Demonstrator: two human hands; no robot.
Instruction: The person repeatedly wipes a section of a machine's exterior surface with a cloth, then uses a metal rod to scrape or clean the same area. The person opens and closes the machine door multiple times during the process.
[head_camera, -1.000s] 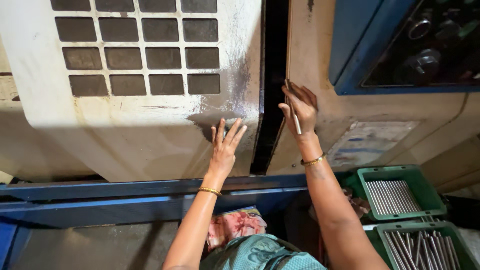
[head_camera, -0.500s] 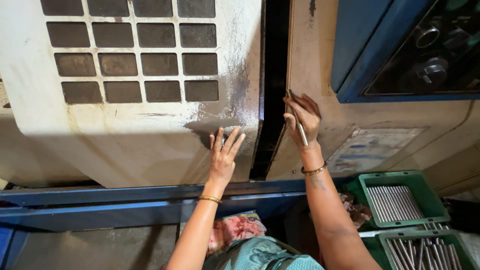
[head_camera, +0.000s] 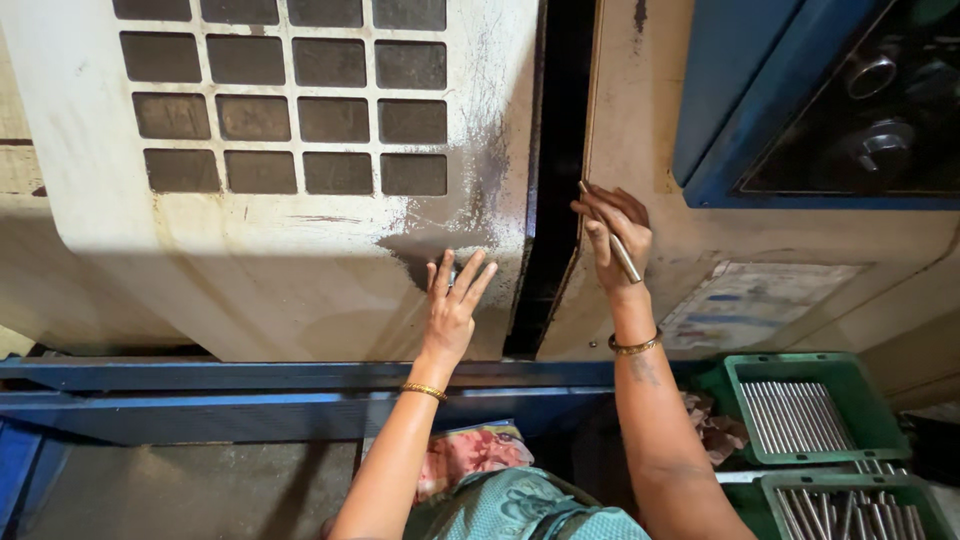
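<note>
the left hand (head_camera: 452, 305) lies flat, fingers spread, on the worn grey patch of the cream sliding door (head_camera: 300, 240) of the machine enclosure, just left of the dark door gap (head_camera: 560, 170). the palm appears pressed against the panel; nothing is held in it.

the right hand (head_camera: 615, 235) is on the other side of the same gap, at the edge of the fixed panel (head_camera: 640, 90). it pinches a slim metal rod (head_camera: 612, 235) between thumb and fingers, the rod tilted, its upper end close to the gap and its lower end toward the wrist. the fingertips curl near the panel edge, just beside the opening.

possible faults from this position:

- pinch hazard. the right fingertips sit next to the gap. if the door slides toward them under the left hand's push, they could be caught between door edge and panel.
- dropped part. the rod is held by a light pinch only. a slip would likely send it into the gap or down toward the blue frame rail (head_camera: 200, 385) below the door.
- slip of the left hand. the patch under it looks worn and possibly oily; a sudden slide could carry the hand toward the gap.

below and right of the gap stand two green trays of rods (head_camera: 800, 415), well apart from both hands. a gold bangle (head_camera: 636, 346) sits on the right wrist; it could snag on the panel edge.
</note>
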